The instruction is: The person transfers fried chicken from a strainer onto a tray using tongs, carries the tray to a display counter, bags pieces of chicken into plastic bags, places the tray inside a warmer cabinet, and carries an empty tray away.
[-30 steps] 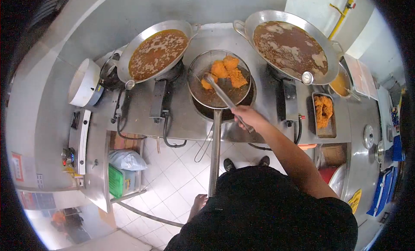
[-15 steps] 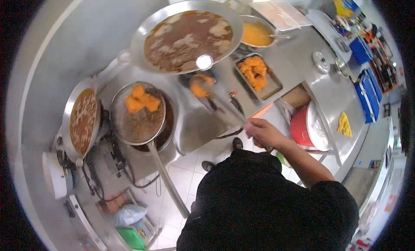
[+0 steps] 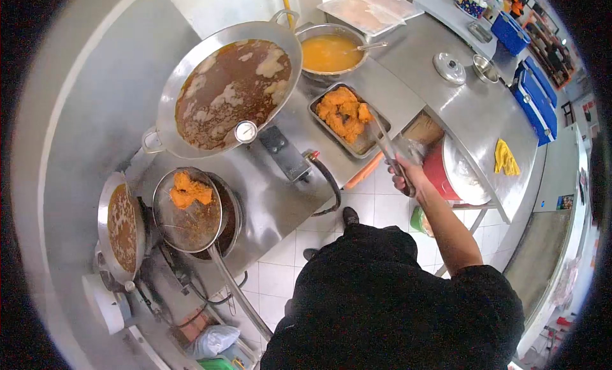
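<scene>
My right hand [image 3: 408, 172] is wrapped round the handle of metal tongs [image 3: 384, 136]. Their tips pinch an orange fried piece [image 3: 364, 112] over a metal tray [image 3: 364, 145], at the right edge of a heap of similar fried pieces [image 3: 341, 111]. On the left, a long-handled strainer [image 3: 185, 228] rests over a round pot [image 3: 232, 210] and carries a few orange pieces [image 3: 190, 190]. The strainer's handle runs down toward my body, where its end is hidden. My left hand does not show.
A big wok [image 3: 167, 108] of dark frothy oil stands at the back, with a round dial [image 3: 245, 132] at its rim. Beyond the tray is a bowl of yellow liquid [image 3: 328, 54]. A smaller oil pan [image 3: 121, 223] sits left; a red bucket [image 3: 438, 175] stands below the counter.
The tongs, with an orange piece in them, have swung right from in front of the wok to the tray. Fewer pieces lie in the strainer. The view has shifted.
</scene>
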`<act>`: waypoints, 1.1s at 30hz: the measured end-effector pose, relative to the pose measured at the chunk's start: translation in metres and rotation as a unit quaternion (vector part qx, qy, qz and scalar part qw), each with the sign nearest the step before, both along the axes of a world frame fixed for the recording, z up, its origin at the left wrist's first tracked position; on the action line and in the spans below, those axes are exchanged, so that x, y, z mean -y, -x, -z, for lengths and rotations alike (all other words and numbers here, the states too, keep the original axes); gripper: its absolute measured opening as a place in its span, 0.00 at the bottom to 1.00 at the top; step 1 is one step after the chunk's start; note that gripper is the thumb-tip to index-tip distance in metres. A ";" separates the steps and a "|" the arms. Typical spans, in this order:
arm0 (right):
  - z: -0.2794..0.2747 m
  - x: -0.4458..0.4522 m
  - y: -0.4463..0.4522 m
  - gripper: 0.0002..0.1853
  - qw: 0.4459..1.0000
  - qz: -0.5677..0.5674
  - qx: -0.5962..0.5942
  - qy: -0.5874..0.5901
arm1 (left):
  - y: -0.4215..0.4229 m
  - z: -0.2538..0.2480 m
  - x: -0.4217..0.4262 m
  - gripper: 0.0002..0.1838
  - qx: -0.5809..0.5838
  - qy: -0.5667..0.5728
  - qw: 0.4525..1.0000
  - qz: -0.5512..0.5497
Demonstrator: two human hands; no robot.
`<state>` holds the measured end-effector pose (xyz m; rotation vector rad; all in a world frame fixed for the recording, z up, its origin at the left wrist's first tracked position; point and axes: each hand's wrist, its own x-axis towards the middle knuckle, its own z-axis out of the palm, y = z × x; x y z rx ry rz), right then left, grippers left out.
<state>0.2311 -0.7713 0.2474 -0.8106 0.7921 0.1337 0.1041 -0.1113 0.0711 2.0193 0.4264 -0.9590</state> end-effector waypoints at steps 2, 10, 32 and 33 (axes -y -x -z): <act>0.010 -0.010 -0.008 0.24 0.989 0.052 0.050 -0.129 | -0.003 0.001 0.000 0.14 -0.001 0.000 1.000 0.003; -0.008 -0.046 -0.009 0.28 0.987 0.097 0.011 -0.130 | 0.013 0.001 -0.004 0.14 0.004 0.010 1.000 -0.023; -0.181 -0.356 -0.222 0.29 0.436 -0.475 0.215 0.733 | 0.132 0.111 -0.076 0.14 -0.059 0.232 0.862 -0.447; -0.191 -0.361 -0.233 0.29 0.439 -0.537 0.179 0.697 | 0.134 0.109 -0.075 0.13 -0.088 0.195 0.885 -0.414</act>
